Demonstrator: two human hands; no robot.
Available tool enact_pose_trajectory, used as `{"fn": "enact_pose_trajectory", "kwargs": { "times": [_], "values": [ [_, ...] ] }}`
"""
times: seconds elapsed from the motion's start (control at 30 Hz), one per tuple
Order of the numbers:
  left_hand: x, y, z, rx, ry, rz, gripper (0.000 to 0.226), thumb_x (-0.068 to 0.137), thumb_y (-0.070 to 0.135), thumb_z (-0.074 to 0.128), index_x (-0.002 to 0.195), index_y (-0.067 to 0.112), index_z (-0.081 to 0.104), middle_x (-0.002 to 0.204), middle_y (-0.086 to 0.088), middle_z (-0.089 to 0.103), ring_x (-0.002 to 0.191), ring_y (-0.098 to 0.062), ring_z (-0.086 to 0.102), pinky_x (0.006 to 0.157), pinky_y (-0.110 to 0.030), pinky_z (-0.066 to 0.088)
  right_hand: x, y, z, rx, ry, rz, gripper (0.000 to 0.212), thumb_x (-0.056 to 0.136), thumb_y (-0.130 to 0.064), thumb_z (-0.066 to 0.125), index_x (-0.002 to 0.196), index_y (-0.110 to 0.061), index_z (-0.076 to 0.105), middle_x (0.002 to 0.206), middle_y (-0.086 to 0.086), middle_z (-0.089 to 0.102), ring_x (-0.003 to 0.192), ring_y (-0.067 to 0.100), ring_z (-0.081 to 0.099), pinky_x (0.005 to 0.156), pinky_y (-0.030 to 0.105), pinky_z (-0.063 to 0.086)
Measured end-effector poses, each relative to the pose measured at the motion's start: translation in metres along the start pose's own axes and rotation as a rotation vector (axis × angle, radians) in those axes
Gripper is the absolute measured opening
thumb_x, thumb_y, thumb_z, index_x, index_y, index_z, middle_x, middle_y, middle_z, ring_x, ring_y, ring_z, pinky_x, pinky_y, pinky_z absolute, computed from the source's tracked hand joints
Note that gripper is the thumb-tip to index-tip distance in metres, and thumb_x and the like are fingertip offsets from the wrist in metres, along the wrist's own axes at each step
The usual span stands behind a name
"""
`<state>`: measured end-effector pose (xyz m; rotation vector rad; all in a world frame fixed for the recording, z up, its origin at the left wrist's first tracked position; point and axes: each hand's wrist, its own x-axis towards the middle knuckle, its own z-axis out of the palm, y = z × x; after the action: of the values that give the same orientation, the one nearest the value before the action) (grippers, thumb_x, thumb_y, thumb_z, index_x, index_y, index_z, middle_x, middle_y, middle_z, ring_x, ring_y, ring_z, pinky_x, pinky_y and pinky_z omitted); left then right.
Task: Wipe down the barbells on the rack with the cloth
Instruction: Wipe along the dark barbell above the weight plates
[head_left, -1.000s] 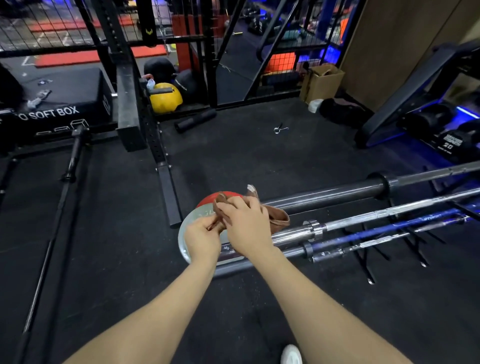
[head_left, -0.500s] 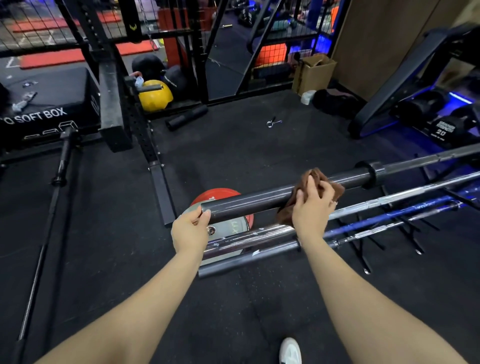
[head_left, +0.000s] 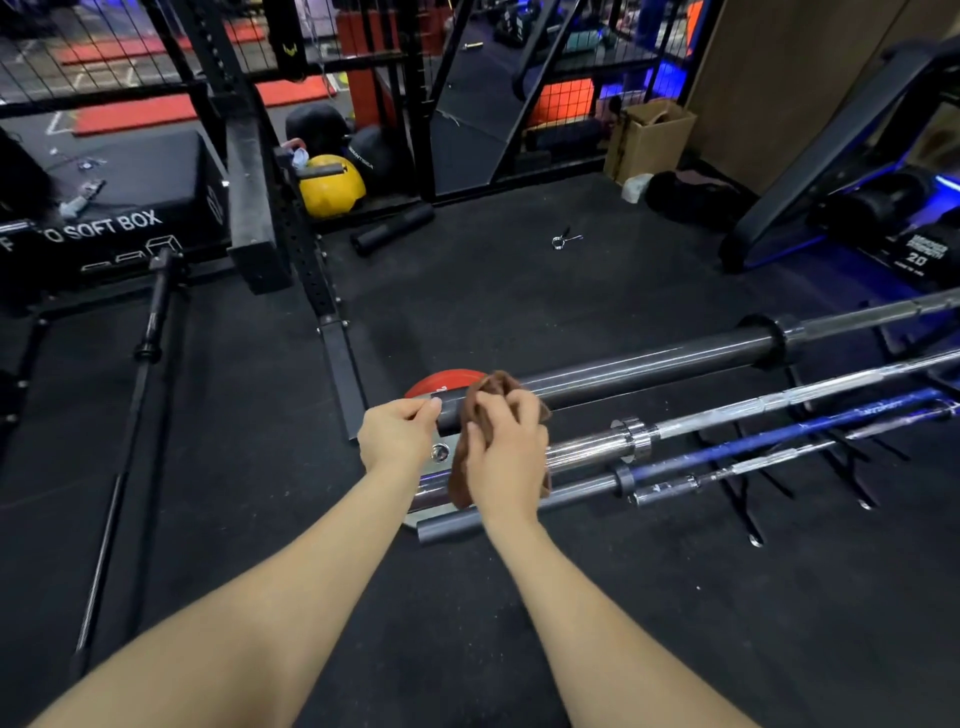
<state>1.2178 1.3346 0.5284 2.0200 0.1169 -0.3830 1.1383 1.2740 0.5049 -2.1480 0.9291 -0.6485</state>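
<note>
Our right hand grips the crumpled brown cloth, wrapped over the thick dark grey barbell sleeve near its end. Our left hand pinches that sleeve's tip. Just below lie the chrome barbell and blue-shafted barbell on the rack. A red weight plate sits behind on the black rubber floor.

Yellow ball, cardboard box, black soft box, red plate
</note>
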Motion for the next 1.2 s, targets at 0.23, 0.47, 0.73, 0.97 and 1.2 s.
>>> {"fn": "enact_pose_trajectory", "kwargs": {
  "times": [0.23, 0.47, 0.73, 0.97, 1.2],
  "values": [
    [0.01, -0.003, -0.01, -0.243, -0.137, -0.02, 0.019, 0.088, -0.002, 0.061, 0.103, 0.005, 0.071, 0.104, -0.012, 0.069, 0.101, -0.026, 0.064, 0.093, -0.034, 0.051, -0.015, -0.016, 0.009, 0.094, -0.175, -0.104, 0.035, 0.089, -0.012, 0.058, 0.122, -0.023, 0.06, 0.124, -0.004, 0.046, 0.106, 0.022, 0.05, 0.084, 0.035, 0.048],
    [0.003, -0.025, -0.007, -0.165, -0.262, 0.049, 0.027, 0.095, 0.017, 0.055, 0.12, 0.012, 0.065, 0.107, -0.001, 0.068, 0.099, -0.017, 0.062, 0.096, -0.032, 0.047, 0.021, 0.01, -0.028, -0.101, 0.083, 0.178, 0.051, 0.093, -0.024, 0.055, 0.14, -0.031, 0.038, 0.135, -0.004, 0.039, 0.113, 0.029, 0.049, 0.081, 0.034, 0.041],
    [0.008, -0.023, -0.021, -0.256, -0.374, 0.006, 0.024, 0.1, 0.017, 0.045, 0.107, 0.016, 0.068, 0.104, -0.003, 0.069, 0.101, -0.019, 0.062, 0.094, -0.035, 0.049, -0.012, -0.033, 0.016, -0.139, -0.132, -0.04, 0.042, 0.099, -0.024, 0.045, 0.141, -0.031, 0.042, 0.129, -0.004, 0.038, 0.108, 0.023, 0.038, 0.082, 0.035, 0.048],
    [0.005, -0.055, -0.056, -0.179, -0.281, -0.136, 0.03, 0.099, 0.033, 0.045, 0.11, 0.014, 0.065, 0.111, -0.004, 0.065, 0.105, -0.023, 0.059, 0.096, -0.038, 0.047, -0.041, -0.029, 0.036, -0.083, -0.377, -0.091, 0.047, 0.094, -0.02, 0.053, 0.139, -0.031, 0.045, 0.127, -0.007, 0.041, 0.11, 0.023, 0.047, 0.086, 0.042, 0.049],
    [-0.026, -0.071, -0.044, -0.005, -0.302, -0.106, 0.012, 0.096, 0.031, 0.051, 0.087, 0.026, 0.057, 0.106, -0.004, 0.061, 0.102, -0.023, 0.057, 0.093, -0.035, 0.044, -0.033, 0.013, -0.007, -0.179, -0.378, -0.012, 0.039, 0.091, -0.02, 0.058, 0.128, -0.026, 0.049, 0.131, -0.004, 0.045, 0.114, 0.03, 0.05, 0.091, 0.041, 0.046]
  ]
}}
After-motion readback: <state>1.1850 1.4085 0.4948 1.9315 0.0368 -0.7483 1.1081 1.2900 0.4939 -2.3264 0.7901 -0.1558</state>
